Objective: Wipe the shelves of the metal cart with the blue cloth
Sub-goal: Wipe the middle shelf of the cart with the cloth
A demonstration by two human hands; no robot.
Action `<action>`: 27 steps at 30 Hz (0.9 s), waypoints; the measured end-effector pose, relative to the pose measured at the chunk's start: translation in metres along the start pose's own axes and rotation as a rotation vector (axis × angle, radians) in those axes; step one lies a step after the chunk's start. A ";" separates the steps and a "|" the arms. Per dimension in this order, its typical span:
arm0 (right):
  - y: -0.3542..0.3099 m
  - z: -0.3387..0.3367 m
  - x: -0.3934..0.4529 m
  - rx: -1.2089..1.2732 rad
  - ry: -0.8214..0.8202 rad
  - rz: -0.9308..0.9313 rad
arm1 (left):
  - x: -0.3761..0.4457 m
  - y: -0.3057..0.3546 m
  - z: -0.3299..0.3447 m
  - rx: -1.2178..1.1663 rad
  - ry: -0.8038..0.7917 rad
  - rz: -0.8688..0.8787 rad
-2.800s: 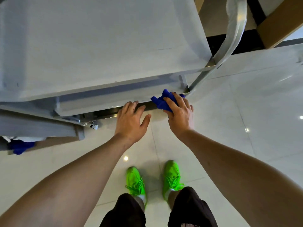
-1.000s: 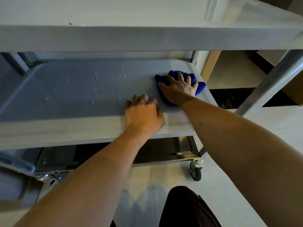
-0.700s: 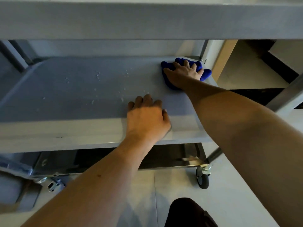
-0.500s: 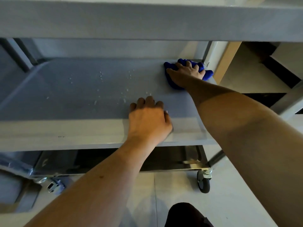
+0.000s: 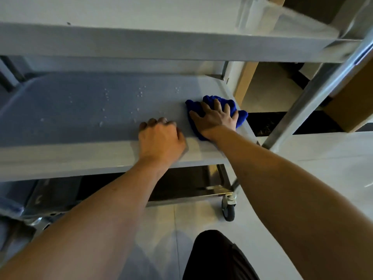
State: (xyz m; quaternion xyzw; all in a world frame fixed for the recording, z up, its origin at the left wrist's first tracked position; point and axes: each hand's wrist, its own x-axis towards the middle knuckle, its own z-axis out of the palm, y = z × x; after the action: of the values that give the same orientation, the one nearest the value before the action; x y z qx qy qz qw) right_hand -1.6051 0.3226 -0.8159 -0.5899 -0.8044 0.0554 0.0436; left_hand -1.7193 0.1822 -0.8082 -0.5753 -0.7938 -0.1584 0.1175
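Wiping the middle shelf of a metal cart (image 5: 314, 93) with a blue cloth

Filling most of the view, three steel tiers: top shelf (image 5: 141, 41) overhead, middle shelf (image 5: 70, 118) at hand level, bottom shelf (image 5: 187, 184) in shadow beneath, caster wheel (image 5: 228, 212) at the near right corner on the pale tiled floor (image 5: 333, 154). Scattered across the centre of the middle shelf, water droplets (image 5: 121, 102). Pressed flat on the blue cloth (image 5: 239, 116) at the shelf's right end, right hand (image 5: 217, 118) with fingers spread, cloth bunched beneath and poking out past the right edge. Just left of it, left hand (image 5: 161, 142) resting on the near lip, fingers curled over it, clutching nothing else
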 end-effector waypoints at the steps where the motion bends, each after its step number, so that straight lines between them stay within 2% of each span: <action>1: 0.003 0.000 -0.011 0.001 -0.007 0.003 | 0.000 0.001 0.000 -0.004 0.006 -0.002; 6: 0.000 0.000 -0.058 0.027 -0.053 0.024 | 0.001 0.002 -0.001 -0.039 0.070 -0.056; 12: -0.040 0.004 -0.107 -0.001 -0.025 -0.021 | -0.002 -0.005 -0.003 -0.217 0.076 -0.146; 17: -0.072 0.007 -0.124 -0.017 -0.018 -0.059 | -0.021 -0.038 -0.017 -0.338 0.058 -0.075; 21: -0.105 0.016 -0.120 -0.028 -0.038 -0.088 | -0.034 -0.081 -0.023 -0.279 0.165 -0.039; 27: -0.117 0.017 -0.086 -0.019 -0.079 -0.056 | -0.026 -0.102 -0.014 -0.127 0.043 0.003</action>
State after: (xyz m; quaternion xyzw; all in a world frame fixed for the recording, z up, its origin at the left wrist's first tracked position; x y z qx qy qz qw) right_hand -1.6915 0.2050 -0.8164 -0.5648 -0.8222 0.0698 0.0076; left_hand -1.8083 0.1242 -0.8168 -0.5792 -0.7787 -0.2205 0.0983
